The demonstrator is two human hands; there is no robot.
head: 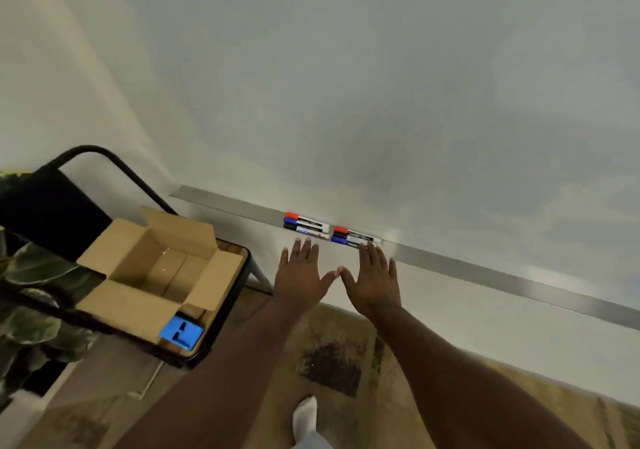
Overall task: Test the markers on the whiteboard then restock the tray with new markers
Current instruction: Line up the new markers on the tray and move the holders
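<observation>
Fingers spread flat: left hand [300,277] and right hand [375,280] hold nothing.
Pinch just one of the markers [306,227] off the tray [485,273] — not the bunch.

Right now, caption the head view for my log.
Open left hand and right hand spread just below six markers on the whiteboard tray.

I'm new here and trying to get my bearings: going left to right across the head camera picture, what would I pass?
Plant leaves → open cardboard box → left set of three markers → right set of three markers.
</observation>
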